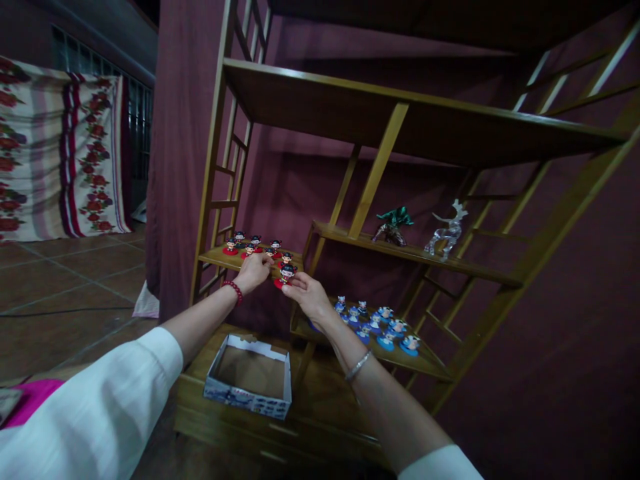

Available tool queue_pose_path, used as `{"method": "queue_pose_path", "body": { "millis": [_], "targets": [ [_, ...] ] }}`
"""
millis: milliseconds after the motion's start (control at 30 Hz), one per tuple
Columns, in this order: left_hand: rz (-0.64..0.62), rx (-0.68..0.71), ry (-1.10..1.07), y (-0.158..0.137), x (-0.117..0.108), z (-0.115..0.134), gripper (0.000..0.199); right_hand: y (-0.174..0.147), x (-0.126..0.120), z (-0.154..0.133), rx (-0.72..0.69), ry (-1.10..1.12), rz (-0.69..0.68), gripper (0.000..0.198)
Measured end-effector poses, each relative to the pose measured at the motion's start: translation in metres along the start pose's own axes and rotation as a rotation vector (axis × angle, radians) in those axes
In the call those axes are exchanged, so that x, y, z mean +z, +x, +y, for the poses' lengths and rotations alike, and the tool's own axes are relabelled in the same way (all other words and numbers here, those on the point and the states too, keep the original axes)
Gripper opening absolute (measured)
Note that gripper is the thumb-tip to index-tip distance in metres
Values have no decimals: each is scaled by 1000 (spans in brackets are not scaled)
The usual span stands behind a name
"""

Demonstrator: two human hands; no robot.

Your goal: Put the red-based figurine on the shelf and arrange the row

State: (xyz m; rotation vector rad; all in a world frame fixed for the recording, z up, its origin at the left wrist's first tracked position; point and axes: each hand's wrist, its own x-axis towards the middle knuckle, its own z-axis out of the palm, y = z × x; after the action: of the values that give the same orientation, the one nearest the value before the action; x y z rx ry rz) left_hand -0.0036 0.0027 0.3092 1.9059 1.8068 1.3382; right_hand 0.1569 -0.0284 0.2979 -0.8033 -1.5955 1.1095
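Note:
My right hand (313, 299) pinches a small black-haired figurine (287, 273) with a red round base, just in front of the shelf edge. My left hand (254, 273), with a red bead bracelet, reaches over the left shelf (220, 257). Its fingers are closed and bent, and whatever they hold is hidden. Directly behind those fingertips is another figurine (270, 252), its lower part covered. Several matching red-based figurines (241, 245) stand in rows on that shelf, one of them (287, 258) right behind the figurine in my right hand.
Below my hands, an open cardboard box (247, 401) sits on the cabinet's lower top. Several blue-based figurines (375, 323) occupy the lower right shelf. Above them stand a green figure (395, 223) and a clear deer ornament (447, 231). Wooden uprights (377, 170) divide the shelving.

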Motion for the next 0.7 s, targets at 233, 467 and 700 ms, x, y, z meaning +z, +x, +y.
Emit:
{"method": "queue_pose_path", "body": {
  "millis": [233,467,700],
  "targets": [
    [-3,-40,89,1,-14,-5,23,10,4,-6,-7,-30,3,39],
    [-15,-4,124,4,-11,-7,25,25,6,-10,-33,-53,28,36],
    [-18,13,185,5,-11,-8,26,43,9,-17,-10,-58,67,31]
  ]
}}
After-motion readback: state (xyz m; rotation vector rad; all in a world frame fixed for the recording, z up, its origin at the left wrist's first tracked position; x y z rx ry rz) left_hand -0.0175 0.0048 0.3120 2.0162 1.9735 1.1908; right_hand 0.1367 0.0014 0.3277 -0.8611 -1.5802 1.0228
